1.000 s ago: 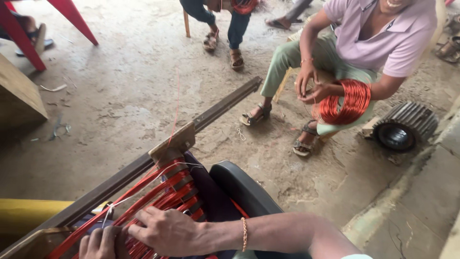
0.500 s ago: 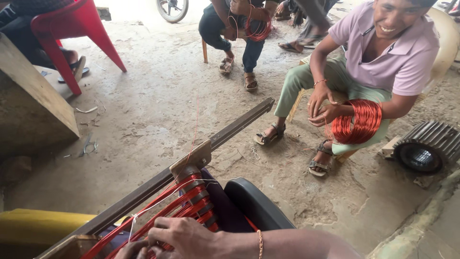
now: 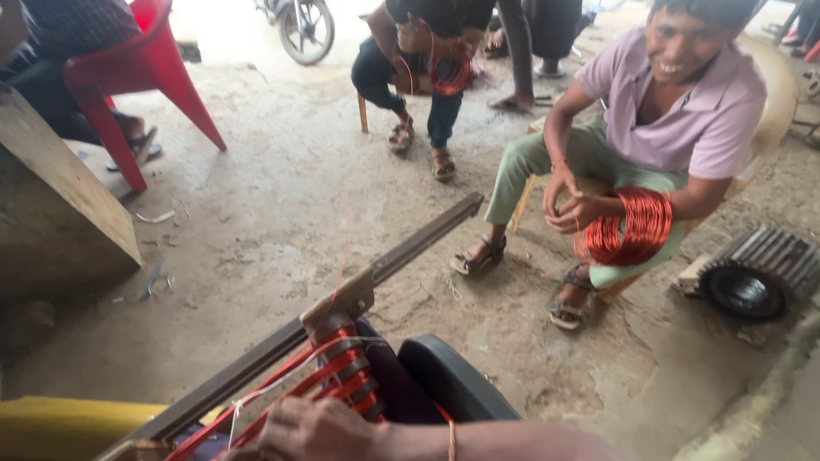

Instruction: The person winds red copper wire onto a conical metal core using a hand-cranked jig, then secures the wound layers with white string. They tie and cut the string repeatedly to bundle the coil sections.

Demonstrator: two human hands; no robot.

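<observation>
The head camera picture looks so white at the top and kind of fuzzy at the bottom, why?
In the head view, the ground near the motorbike wheel is washed out by strong daylight; the right hand, close to the lens at the bottom edge, looks soft and is cut off; the left hand is out of view; the red wire coil in the middle stays fairly sharp.

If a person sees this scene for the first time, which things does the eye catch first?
First, the bright red wire coil held by a seated person at right, above a ribbed grey motor housing on the floor. Next, red wire wound on a wooden frame at bottom centre, beside the right hand. A red plastic chair stands upper left.
</observation>
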